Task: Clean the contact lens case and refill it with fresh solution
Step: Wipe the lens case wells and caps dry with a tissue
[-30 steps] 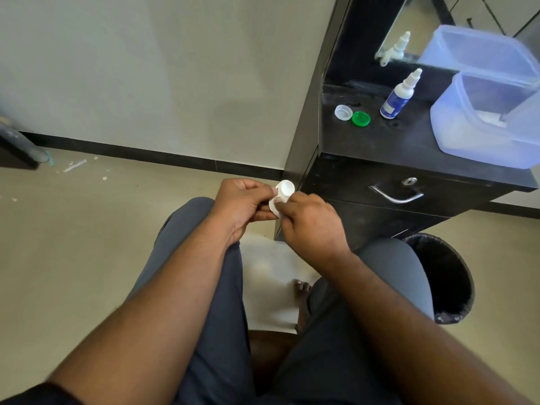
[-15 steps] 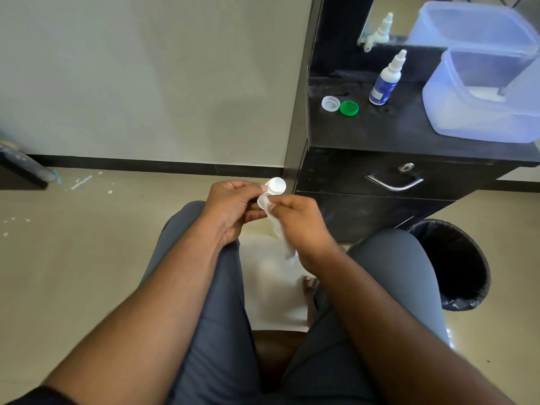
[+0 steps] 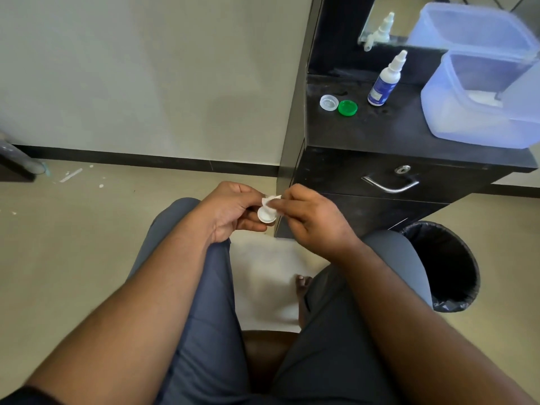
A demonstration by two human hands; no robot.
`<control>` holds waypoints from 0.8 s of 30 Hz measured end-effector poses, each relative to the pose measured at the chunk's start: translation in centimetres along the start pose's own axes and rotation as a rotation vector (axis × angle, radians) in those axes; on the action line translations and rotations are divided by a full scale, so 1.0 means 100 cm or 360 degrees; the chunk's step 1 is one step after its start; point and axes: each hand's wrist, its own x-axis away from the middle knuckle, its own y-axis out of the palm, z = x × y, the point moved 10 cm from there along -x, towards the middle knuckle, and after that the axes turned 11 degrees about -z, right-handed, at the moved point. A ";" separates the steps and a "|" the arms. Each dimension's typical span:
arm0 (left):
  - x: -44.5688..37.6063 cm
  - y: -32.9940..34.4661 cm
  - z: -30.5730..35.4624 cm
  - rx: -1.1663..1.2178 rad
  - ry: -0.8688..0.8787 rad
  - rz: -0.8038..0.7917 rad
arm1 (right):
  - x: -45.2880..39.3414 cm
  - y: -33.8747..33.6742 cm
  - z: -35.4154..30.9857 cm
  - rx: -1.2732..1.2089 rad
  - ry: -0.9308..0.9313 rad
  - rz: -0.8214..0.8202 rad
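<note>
My left hand point(image 3: 230, 211) grips the white contact lens case point(image 3: 266, 215) above my knees, one round well facing up. My right hand point(image 3: 312, 217) pinches a small white tissue point(image 3: 270, 199) against the case's upper well, which it mostly hides. On the black cabinet top point(image 3: 380, 133) lie a clear cap point(image 3: 329, 102) and a green cap point(image 3: 347, 107), both loose. The white solution bottle point(image 3: 385, 80) with a blue label stands upright to their right.
A translucent blue tub point(image 3: 482, 100) stands on the cabinet's right side, below a mirror. The cabinet has a drawer with a metal handle point(image 3: 390, 185). A black bin point(image 3: 441, 264) with a liner sits on the floor by my right knee.
The case has turned in my left hand, so the exposed well now sits lower. My right hand has pulled the hanging tissue up onto the upper well. The view shifted slightly.
</note>
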 end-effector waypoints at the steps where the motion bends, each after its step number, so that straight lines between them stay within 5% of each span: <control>1: 0.000 0.000 0.000 -0.0007 0.0000 -0.0015 | -0.001 0.003 -0.007 0.0134 -0.0078 -0.0046; 13: -0.003 -0.003 -0.002 -0.0205 -0.0032 -0.0064 | -0.002 0.030 -0.029 0.0797 -0.0751 -0.0226; 24: -0.010 -0.003 0.001 -0.0192 0.0057 0.0027 | -0.001 0.032 -0.011 0.0967 -0.0628 -0.0150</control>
